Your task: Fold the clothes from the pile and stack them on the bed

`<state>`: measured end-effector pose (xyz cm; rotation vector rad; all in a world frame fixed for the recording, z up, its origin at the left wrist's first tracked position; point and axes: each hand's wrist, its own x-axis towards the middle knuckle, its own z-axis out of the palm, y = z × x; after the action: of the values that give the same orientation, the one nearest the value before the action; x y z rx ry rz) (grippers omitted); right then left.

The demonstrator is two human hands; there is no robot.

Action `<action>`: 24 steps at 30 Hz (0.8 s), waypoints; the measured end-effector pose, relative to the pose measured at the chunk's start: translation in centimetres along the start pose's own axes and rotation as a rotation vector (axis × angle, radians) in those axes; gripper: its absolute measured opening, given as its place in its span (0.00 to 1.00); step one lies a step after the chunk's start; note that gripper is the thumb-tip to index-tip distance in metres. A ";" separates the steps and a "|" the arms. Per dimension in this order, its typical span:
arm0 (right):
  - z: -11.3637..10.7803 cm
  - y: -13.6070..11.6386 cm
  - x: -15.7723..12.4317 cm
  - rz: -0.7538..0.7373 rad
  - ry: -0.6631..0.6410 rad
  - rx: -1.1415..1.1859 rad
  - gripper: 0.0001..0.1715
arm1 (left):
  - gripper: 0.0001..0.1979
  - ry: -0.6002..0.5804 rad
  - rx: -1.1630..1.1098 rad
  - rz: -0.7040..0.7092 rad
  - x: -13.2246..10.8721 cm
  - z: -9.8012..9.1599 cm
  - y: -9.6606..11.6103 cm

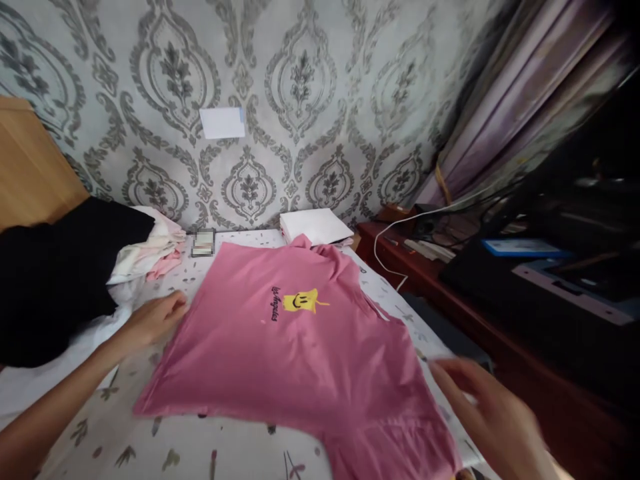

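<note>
A pink T-shirt (235, 360) lies spread out on a white patterned bed sheet (240, 448), its hem to the left and its neckline to the right. On its chest are a yellow smiley print (300, 301) and dark "Los Angeles" lettering. Just left of the hem is my left hand (157, 319), fingers curled together, with no cloth visible in them. My right hand (493, 410) is blurred, beside the shirt's lower right sleeve. Its thumb and forefinger are apart, with nothing seen between them; the other fingers are partly hidden.
Black clothing (60, 280) and pale garments (147, 250) are heaped at the left. A white folded stack (316, 227) lies by the patterned wall, near a small pixelated item (203, 243). Right of the bed stands a dark red desk (415, 257) with a white cable (383, 250).
</note>
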<state>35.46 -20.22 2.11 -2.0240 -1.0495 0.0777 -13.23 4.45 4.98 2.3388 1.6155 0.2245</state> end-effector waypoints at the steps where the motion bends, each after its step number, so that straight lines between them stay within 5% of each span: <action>1: 1.5 -1.4 3.3 -0.063 -0.069 0.017 0.22 | 0.13 0.023 0.025 0.044 2.9 -0.4 1.0; 4: 7.6 -6.4 12.5 -0.223 -0.299 -0.097 0.19 | 0.10 0.113 0.119 0.117 11.7 -0.5 4.2; 6: 11.9 -9.4 17.4 -0.226 -0.312 -0.308 0.18 | 0.10 0.150 0.135 0.149 16.5 0.2 5.9; 11: 18.8 -11.8 23.4 -0.122 -0.359 -0.404 0.13 | 0.10 0.147 0.140 0.145 23.0 2.7 6.6; 19: 19.4 -9.1 24.6 -0.056 -0.449 -0.317 0.03 | 0.06 0.160 0.036 0.128 23.6 2.3 4.0; 24: 18.2 -10.7 24.7 -0.105 -0.275 -0.045 0.19 | 0.05 0.295 -0.156 0.137 19.7 -0.3 2.5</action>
<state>37.28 12.10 5.15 -2.0338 -1.3372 0.2864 -3.99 22.06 5.36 2.3821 1.4969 0.7288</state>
